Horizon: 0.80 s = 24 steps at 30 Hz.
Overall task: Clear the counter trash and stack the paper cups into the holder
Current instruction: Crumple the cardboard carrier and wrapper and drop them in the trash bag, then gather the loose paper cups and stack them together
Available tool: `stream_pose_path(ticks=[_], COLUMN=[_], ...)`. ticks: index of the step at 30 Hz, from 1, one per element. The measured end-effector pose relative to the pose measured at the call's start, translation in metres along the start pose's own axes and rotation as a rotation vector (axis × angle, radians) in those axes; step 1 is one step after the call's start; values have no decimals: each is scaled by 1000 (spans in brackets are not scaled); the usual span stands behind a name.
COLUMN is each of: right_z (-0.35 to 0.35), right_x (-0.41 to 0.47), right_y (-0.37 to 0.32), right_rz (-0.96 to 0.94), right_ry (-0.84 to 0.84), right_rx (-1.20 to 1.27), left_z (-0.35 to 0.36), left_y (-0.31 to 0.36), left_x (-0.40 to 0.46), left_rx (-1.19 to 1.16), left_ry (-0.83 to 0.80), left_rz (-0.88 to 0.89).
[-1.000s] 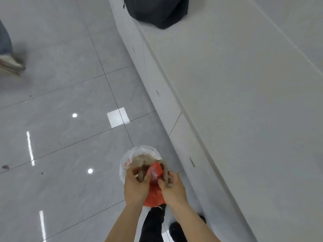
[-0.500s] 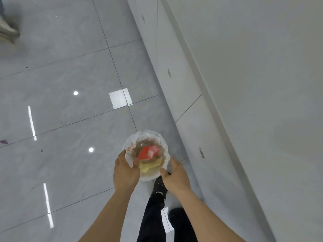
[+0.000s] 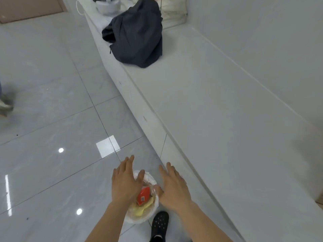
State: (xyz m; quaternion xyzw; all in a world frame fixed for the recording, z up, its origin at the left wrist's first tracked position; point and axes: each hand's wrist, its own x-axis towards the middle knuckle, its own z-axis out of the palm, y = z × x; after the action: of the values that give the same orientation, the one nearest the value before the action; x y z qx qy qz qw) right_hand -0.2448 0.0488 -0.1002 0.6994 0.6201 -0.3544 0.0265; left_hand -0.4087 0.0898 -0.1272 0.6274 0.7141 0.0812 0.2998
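Observation:
A small trash bin [image 3: 146,217] lined with a white bag stands on the floor beside the counter base. Inside it lie a red wrapper [image 3: 143,195] and yellowish scraps [image 3: 139,209]. My left hand [image 3: 125,180] hovers flat over the bin's left side, fingers spread, holding nothing. My right hand [image 3: 173,186] hovers over the bin's right rim, fingers also spread and empty. No paper cups or cup holder are in view.
The long white counter [image 3: 218,119] runs along the right. A dark jacket [image 3: 136,34] lies on it at the far end, with a white helmet [image 3: 108,5] and a pale bag [image 3: 173,13] behind. My black shoe [image 3: 160,224] is by the bin. Another person's shoe [image 3: 5,106] is at far left.
Both hands held the red wrapper over the bin a second ago. The wrapper now lies inside, and both hands have let go and lifted with fingers spread. The view tilted up toward the counter.

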Motion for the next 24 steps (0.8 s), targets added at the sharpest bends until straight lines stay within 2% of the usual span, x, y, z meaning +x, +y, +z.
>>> stream_pose_path(ticks=[6,12,18,24], right_z=[-68,-123,-143,-121], right_x=[-27,-69,-134,-209], right_y=[15,64,135,206], right_rz=[21,159,375,609], right_ry=[195,365,494,548], right_rx=[-59,-79,48,211], left_z=[-33,-32,10,75], left_y=[71,162,251,308], left_x=[15,14,-21,-92], left_rx=[153,237,252,266], left_ry=[37,-8,-115,-288], left_rz=[311,596,866,1082])
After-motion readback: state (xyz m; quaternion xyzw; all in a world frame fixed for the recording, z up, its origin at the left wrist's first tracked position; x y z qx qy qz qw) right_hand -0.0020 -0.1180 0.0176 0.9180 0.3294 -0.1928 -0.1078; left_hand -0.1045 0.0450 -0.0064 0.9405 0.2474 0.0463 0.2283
